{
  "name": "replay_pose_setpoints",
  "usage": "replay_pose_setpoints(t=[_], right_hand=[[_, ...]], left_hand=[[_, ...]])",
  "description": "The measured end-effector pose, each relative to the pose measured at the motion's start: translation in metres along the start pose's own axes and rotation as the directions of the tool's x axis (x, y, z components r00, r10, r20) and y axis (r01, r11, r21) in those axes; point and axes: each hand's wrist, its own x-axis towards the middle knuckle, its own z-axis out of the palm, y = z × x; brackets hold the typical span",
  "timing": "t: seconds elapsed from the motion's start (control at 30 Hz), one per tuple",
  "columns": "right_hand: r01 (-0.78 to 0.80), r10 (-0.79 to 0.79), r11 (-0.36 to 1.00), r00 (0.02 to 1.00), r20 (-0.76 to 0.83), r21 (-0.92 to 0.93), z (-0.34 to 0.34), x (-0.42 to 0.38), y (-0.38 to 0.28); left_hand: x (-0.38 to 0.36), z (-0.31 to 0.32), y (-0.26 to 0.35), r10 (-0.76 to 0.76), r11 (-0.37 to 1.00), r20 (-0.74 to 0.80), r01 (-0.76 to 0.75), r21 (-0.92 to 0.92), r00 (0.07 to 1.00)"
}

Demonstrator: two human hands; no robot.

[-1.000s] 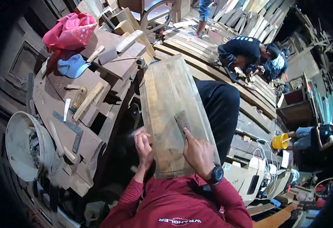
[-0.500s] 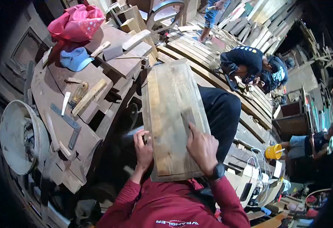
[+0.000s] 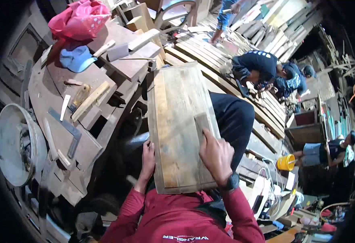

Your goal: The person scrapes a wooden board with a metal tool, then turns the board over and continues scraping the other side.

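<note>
Here you sanded a worn wooden panel [image 3: 179,121].
Your right hand [image 3: 216,156] pressed a sandpaper piece [image 3: 201,122] flat; your left hand [image 3: 148,157] gripped the panel's left edge, fingers curled.

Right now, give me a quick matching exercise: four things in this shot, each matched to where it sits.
Things:
1. flat wooden panel
2. light blue cap
3. small yellow bucket
4. small grey sanding pad

Places:
A. on the workbench beside the pink bag
B. across the person's lap
C. under the right hand, on the panel
D. on the floor at right

Pairs: 1-B, 2-A, 3-D, 4-C
</note>
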Motion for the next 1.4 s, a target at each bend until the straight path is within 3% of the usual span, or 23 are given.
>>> replay_pose_setpoints(t=[0.03, 0.13, 0.17, 0.3, 0.4, 0.43, 0.53, 0.7, 0.8, 0.83, 0.93, 0.97, 1.1, 1.2, 1.23, 1.33, 1.37, 1.4], right_hand=[[0.026, -0.023, 0.998, 0.997, -0.069, 0.048, 0.014, 0.011, 0.006], [-0.001, 0.001, 1.000, 1.000, 0.005, -0.013, -0.005, 0.004, -0.002], [-0.010, 0.014, 0.998, 0.998, 0.064, -0.064, -0.016, -0.003, -0.008], [0.045, -0.044, 0.999, 0.998, -0.044, 0.009, 0.012, 0.022, 0.005], [0.003, -0.004, 1.000, 1.000, -0.014, -0.024, -0.013, 0.015, 0.001], [-0.042, 0.043, 0.996, 0.999, 0.017, -0.082, -0.022, 0.006, -0.006], [-0.024, 0.024, 1.000, 0.999, -0.028, 0.012, -0.002, 0.015, 0.000], [0.046, -0.040, 0.994, 0.997, 0.060, -0.103, -0.023, -0.017, -0.010], [0.040, -0.041, 0.999, 0.998, 0.052, 0.011, -0.002, -0.015, -0.011], [0.064, -0.064, 0.998, 0.998, -0.005, 0.026, 0.011, -0.006, -0.006], [0.079, -0.075, 0.996, 0.995, 0.064, -0.050, -0.004, -0.028, -0.009], [0.071, -0.063, 0.997, 0.985, 0.163, -0.040, -0.019, -0.035, -0.018], [0.070, -0.072, 0.997, 0.992, 0.107, 0.024, 0.014, -0.016, -0.016], [0.093, -0.094, 0.996, 0.990, 0.109, 0.015, 0.002, -0.026, -0.021], [0.130, -0.123, 0.991, 0.982, 0.145, -0.040, -0.009, -0.035, -0.024], [0.084, -0.089, 0.996, 0.986, 0.140, 0.042, 0.005, -0.023, -0.024], [0.097, -0.103, 0.993, 0.991, 0.081, 0.074, 0.019, -0.013, -0.020], [0.093, -0.097, 0.995, 0.991, 0.096, 0.042, 0.016, -0.021, -0.019]], left_hand=[[0.003, -0.002, -0.003, -0.070, 0.995, 0.061, 0.074, -0.060, 0.996], [0.006, 0.001, 0.003, -0.095, 0.991, 0.059, 0.100, -0.085, 0.994], [0.011, -0.006, -0.008, -0.037, 0.999, 0.084, 0.039, -0.016, 0.996], [0.009, -0.005, -0.008, -0.029, 0.994, 0.102, 0.039, -0.101, 0.994], [0.014, -0.004, -0.013, -0.079, 0.978, 0.118, 0.099, -0.182, 0.990], [0.017, -0.007, -0.016, 0.031, 0.995, 0.135, -0.018, -0.100, 0.990], [0.003, -0.004, 0.002, -0.071, 0.989, 0.117, 0.086, -0.123, 0.991], [0.009, 0.000, -0.002, -0.049, 0.957, 0.130, 0.084, -0.276, 0.990], [0.005, -0.003, 0.003, -0.049, 0.989, 0.139, 0.067, -0.131, 0.989], [0.007, -0.002, 0.003, -0.105, 0.952, 0.178, 0.151, -0.266, 0.978], [0.016, -0.004, -0.017, -0.066, 0.961, 0.142, 0.101, -0.258, 0.988], [0.017, -0.002, -0.026, -0.030, 0.932, 0.135, 0.077, -0.355, 0.990], [0.012, -0.008, -0.016, -0.153, 0.953, 0.182, 0.193, -0.232, 0.971], [0.015, -0.006, -0.026, -0.084, 0.892, 0.163, 0.147, -0.428, 0.983], [0.017, -0.019, -0.039, -0.068, 0.898, 0.190, 0.143, -0.415, 0.979], [0.021, -0.037, -0.067, -0.250, 0.915, 0.158, 0.286, -0.285, 0.955], [0.020, -0.036, -0.064, -0.193, 0.981, 0.201, 0.190, 0.034, 0.960], [0.018, -0.039, -0.087, -0.161, 0.985, 0.212, 0.144, 0.095, 0.964]])
